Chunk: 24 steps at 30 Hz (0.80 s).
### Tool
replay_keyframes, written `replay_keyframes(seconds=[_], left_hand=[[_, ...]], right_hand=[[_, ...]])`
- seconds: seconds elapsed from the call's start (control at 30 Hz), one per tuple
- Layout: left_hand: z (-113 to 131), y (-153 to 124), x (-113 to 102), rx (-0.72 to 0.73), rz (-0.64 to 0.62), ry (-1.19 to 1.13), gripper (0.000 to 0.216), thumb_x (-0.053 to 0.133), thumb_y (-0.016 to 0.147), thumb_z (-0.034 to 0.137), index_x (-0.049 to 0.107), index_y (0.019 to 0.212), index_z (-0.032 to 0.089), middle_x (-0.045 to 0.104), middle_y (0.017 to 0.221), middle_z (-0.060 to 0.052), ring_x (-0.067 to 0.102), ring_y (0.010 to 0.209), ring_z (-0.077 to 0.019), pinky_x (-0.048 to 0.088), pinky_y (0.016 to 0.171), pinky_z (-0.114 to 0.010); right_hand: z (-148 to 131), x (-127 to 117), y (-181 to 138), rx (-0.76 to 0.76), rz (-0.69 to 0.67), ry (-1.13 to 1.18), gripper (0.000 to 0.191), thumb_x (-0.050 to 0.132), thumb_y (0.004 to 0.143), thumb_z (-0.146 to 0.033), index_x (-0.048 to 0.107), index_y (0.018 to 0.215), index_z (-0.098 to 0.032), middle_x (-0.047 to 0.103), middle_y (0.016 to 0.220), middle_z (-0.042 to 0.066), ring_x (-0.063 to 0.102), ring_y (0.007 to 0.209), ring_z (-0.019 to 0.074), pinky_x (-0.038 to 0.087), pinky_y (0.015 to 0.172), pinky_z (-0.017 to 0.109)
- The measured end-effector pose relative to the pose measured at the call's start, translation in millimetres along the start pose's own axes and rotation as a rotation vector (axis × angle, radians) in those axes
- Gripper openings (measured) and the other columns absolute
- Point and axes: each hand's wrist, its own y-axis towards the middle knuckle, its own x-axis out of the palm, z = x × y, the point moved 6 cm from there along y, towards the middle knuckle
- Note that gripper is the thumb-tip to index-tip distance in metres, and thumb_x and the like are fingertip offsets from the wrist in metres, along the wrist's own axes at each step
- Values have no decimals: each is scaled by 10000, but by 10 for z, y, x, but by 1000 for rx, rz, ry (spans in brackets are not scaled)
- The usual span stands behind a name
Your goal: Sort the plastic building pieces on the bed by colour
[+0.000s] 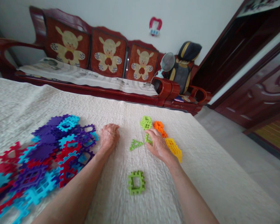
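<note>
My left hand (110,135) rests on the cloth with its fingers curled in, close to the right edge of a pile of toothed plastic building pieces (44,137). No piece shows from it. My right hand (159,145) has its fingertips and thumb on a small green interlocking building piece (148,138), partly covered by the fingers. Just left of that piece lies a green triangular piece (135,144). A green square piece (136,182) with an open middle lies nearer to me. Beyond my right hand sits a light green group of pieces (146,122).
Orange pieces (160,128) and a yellow stack (174,149) stand to the right. The left pile mixes purple, blue and red pieces. A pale textured cloth (116,202) covers the table. Behind it are a wooden sofa (163,90) and a small fan (167,62).
</note>
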Motion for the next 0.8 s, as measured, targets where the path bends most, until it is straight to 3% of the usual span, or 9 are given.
replay_keyframes(seconds=[0.17,0.33,0.43,0.53,0.7,0.8], left_hand=[[0,2,10,2,-5,-4,357,458,904,195,773,1069,229,743,1168,-61,636,1111,-239,460,996,-350],[5,-8,0,-2,-3,-14,349,464,902,187,778,1049,232,739,1179,-66,639,1117,-234,460,1006,-350],[12,-12,-8,4,1,-14,354,461,900,181,779,1047,227,739,1171,-73,641,1112,-236,463,1003,-356],[26,-18,-19,12,5,-13,363,454,904,181,776,1063,230,736,1181,-75,640,1112,-236,466,996,-357],[35,-28,-35,1,8,-12,357,458,902,175,777,1053,233,738,1180,-69,639,1119,-232,464,1002,-350],[29,-26,-27,5,13,-15,355,462,902,178,774,1061,233,738,1180,-69,641,1115,-234,463,1007,-355]], right_hand=[[64,58,-6,29,54,19,569,544,730,-22,599,1263,-214,542,1315,108,543,1271,242,435,1127,430],[96,51,-10,62,58,68,486,618,754,-122,618,1233,-206,544,1268,106,582,1201,243,482,1076,403],[80,50,-1,8,85,77,409,498,828,-89,646,1190,-209,574,1222,97,593,1182,214,474,1079,381],[148,83,8,21,129,50,473,413,826,-29,643,1206,-192,610,1204,105,603,1167,217,478,1073,394],[329,95,12,117,186,11,501,487,786,-38,640,1238,-191,659,1167,119,627,1130,251,511,1032,404],[385,78,34,163,144,3,484,523,749,-34,665,1175,-216,680,1107,90,650,1053,235,542,973,378]])
